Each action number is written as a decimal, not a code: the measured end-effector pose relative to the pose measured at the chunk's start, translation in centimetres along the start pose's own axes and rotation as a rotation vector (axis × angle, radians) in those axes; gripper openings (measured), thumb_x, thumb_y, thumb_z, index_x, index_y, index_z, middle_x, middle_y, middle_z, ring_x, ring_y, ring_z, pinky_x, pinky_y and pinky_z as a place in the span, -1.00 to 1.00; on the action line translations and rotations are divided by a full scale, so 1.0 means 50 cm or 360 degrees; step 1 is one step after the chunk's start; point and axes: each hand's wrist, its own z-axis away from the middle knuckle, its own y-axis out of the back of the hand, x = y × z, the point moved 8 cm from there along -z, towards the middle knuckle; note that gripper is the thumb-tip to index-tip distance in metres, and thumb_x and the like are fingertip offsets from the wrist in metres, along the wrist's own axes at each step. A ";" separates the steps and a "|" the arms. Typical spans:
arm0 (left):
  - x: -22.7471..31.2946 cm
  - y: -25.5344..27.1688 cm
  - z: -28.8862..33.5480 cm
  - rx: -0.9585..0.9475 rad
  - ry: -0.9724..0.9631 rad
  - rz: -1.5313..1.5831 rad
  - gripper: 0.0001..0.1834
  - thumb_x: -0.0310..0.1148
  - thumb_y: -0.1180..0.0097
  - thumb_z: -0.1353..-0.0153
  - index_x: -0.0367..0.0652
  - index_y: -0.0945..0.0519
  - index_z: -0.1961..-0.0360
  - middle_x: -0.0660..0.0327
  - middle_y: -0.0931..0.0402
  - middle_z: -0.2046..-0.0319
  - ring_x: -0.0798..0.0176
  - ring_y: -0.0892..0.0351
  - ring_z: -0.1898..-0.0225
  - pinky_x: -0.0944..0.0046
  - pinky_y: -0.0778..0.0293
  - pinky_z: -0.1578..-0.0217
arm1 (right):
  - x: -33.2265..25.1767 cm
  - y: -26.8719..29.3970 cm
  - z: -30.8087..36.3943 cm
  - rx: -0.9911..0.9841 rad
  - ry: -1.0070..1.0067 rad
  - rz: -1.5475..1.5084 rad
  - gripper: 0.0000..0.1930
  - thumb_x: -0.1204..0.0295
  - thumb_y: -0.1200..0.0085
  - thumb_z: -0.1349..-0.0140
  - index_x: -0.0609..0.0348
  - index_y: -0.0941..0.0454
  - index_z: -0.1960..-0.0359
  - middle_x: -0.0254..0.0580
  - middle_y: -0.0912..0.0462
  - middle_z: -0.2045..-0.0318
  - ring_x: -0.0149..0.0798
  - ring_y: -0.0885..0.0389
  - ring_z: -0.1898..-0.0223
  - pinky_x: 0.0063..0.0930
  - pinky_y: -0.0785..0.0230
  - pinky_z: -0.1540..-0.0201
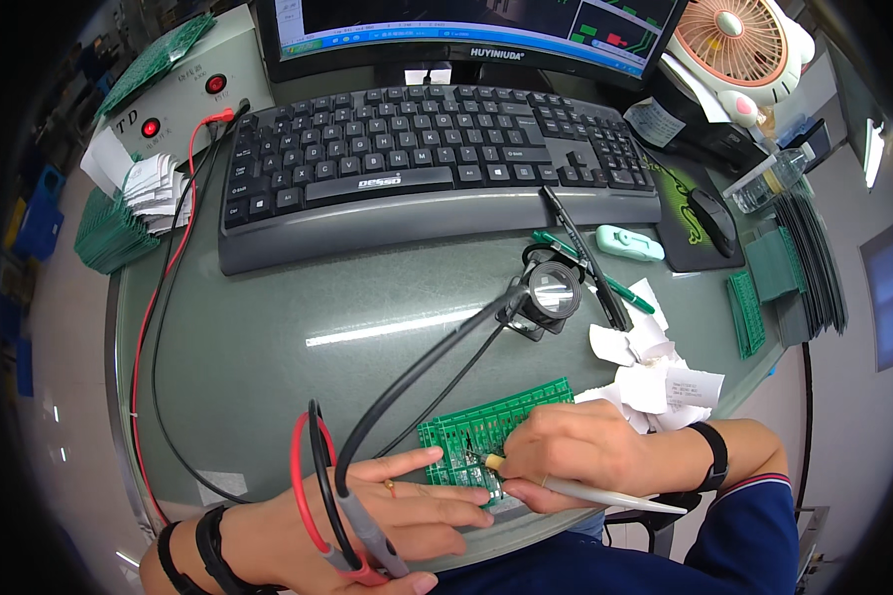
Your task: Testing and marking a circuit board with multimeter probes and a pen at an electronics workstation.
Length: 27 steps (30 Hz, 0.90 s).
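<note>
My left hand [407,504] lies with its fingers stretched out, the fingertips on a green circuit board panel [491,415] near the table's front edge. Red and black test leads [318,466] loop over the back of this hand; their grey and red sleeved ends come down near the thumb, and whether it touches them I cannot tell. My right hand [577,451] is closed around a slim white pen-like tool [617,496]. Its tan end meets the board beside my left fingertips, and its thin white end points right. My fingers hide part of the board.
Behind the board stand a round magnifier [554,290] on a black cable, pens [590,260] and crumpled paper labels [655,372]. A black keyboard [407,159], mouse [711,220] and monitor [466,40] fill the back. Stacked boards [799,273] line the right edge; a test box [193,99] sits left.
</note>
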 end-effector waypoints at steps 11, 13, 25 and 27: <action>-0.013 -0.012 -0.002 -0.0207 0.0061 -0.0044 -0.57 -0.25 0.17 -0.25 -0.18 -0.56 -0.04 0.16 -0.41 -0.24 0.22 -0.27 -0.35 -0.07 0.43 -0.41 | 0.006 -0.004 0.001 -0.0009 -0.0002 -0.0046 -0.76 0.58 -0.28 0.03 0.18 -0.39 0.49 -0.20 -0.51 0.53 -0.20 -0.57 0.52 -0.41 -0.43 0.55; -0.016 -0.012 -0.004 -0.0195 0.0089 -0.0020 -0.56 -0.25 0.17 -0.25 -0.14 -0.55 -0.07 0.20 -0.42 -0.23 0.24 -0.29 -0.34 -0.11 0.48 -0.40 | 0.015 -0.003 0.007 0.0066 -0.0067 -0.0125 -0.78 0.61 -0.25 0.05 0.18 -0.39 0.48 -0.21 -0.50 0.54 -0.20 -0.55 0.54 -0.41 -0.42 0.55; -0.012 -0.009 0.001 -0.0113 0.0078 -0.0032 -0.57 -0.24 0.16 -0.26 -0.08 -0.54 -0.09 0.24 -0.43 -0.22 0.24 -0.33 -0.31 -0.16 0.49 -0.39 | 0.015 -0.002 0.000 0.0052 -0.0051 -0.0023 -0.77 0.57 -0.26 0.03 0.15 -0.40 0.43 -0.22 -0.52 0.51 -0.18 -0.56 0.53 -0.40 -0.42 0.55; -0.010 -0.012 -0.001 -0.0125 0.0093 -0.0030 -0.57 -0.24 0.16 -0.26 -0.08 -0.55 -0.09 0.24 -0.43 -0.22 0.24 -0.33 -0.32 -0.17 0.49 -0.38 | 0.018 0.001 0.007 0.0008 -0.0077 -0.0076 -0.78 0.54 -0.27 0.00 0.15 -0.42 0.40 -0.21 -0.55 0.49 -0.20 -0.57 0.52 -0.41 -0.43 0.54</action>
